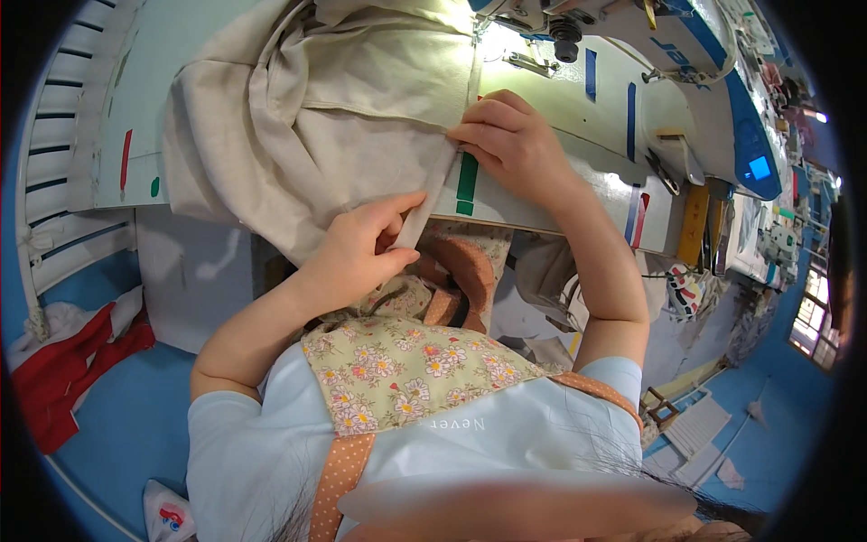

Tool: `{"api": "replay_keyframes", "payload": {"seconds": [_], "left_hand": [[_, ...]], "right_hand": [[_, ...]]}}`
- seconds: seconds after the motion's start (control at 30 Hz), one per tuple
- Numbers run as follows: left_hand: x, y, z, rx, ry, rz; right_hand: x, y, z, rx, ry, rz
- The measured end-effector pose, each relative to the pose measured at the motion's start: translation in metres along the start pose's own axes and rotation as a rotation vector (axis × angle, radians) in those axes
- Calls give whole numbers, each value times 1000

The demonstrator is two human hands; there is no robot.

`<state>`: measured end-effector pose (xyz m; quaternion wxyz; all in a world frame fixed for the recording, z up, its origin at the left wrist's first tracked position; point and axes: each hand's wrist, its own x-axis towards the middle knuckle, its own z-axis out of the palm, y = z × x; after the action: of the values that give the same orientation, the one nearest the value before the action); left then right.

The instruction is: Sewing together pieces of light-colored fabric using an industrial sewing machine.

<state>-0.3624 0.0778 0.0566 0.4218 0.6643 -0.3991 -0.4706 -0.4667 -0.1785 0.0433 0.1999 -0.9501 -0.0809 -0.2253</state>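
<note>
A large beige cloth (361, 81), with a seam across it and loose folds at its left, lies over the sewing table and hangs past its front edge. At its right edge, my right hand (515, 140) pinches the cloth between thumb and fingers. Lower down, my left hand (366, 237) has the hanging edge between its curled fingers and thumb, the index finger lying along it. Beyond both hands stands a white and blue sewing machine (673, 41). Its lit needle area is partly cut off at the top, and the cloth's far end reaches toward it.
Coloured tape strips mark the table (578, 117). Small scissors (664, 172) lie at the right, near a yellow block (694, 224). A white slatted rack (54, 154) flanks the left side. Red and white cloth (68, 370) lies low at the left.
</note>
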Motion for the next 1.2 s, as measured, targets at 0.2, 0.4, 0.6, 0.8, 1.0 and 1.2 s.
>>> {"api": "replay_keyframes", "payload": {"seconds": [0.2, 0.4, 0.6, 0.8, 1.0, 1.2], "left_hand": [[5, -11, -9, -440, -143, -157], [6, -14, -11, -740, -219, -191], [10, -11, -15, -911, -291, -215], [13, -5, -25, -1009, -342, -308], [24, 35, -51, -26, -306, -18], [78, 19, -53, 832, 87, 771]], "right_hand": [[16, 13, -11, 109, -146, 72], [43, 12, -11, 143, -331, 154], [8, -29, 15, -187, 19, 113], [-12, -70, 25, -203, 60, 194], [-18, -73, 33, -242, 114, 236], [-16, -73, 35, -231, 182, 255]]}}
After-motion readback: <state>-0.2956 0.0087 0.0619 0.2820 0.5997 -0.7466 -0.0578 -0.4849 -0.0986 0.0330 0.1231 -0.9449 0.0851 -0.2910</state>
